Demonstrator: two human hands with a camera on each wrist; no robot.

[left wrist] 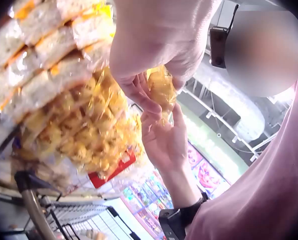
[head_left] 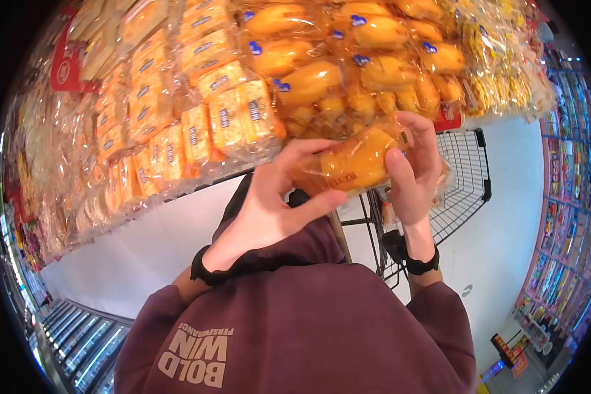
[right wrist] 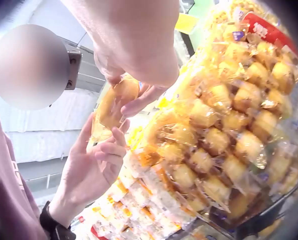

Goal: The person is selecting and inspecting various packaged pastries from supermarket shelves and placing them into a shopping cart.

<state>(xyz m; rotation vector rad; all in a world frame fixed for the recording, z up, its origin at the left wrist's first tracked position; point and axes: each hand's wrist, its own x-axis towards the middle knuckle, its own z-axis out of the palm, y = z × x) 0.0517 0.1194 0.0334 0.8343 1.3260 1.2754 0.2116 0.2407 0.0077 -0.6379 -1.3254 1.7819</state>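
Observation:
A golden bread roll in a clear plastic wrapper point(head_left: 358, 164) is held between both hands in front of the chest, lying lengthwise from hand to hand. My left hand point(head_left: 269, 207) holds its left end, with the thumb along the near side and the fingers at the far side. At the other end my right hand point(head_left: 415, 174) grips the wrapper, thumb pressed on top. From below, the right wrist view shows the left hand's fingers point(right wrist: 109, 155) bent at the bread's lower end. In the left wrist view the right hand point(left wrist: 166, 145) meets the wrapped bread's point(left wrist: 161, 90) end.
Wrapped bread rolls point(head_left: 308, 82) are piled on the display just beyond the hands. Packaged orange-and-white cake slices point(head_left: 233, 115) lie to their left. A black wire shopping cart point(head_left: 463, 164) stands at the right, and stocked shelves point(head_left: 568, 197) line the far right.

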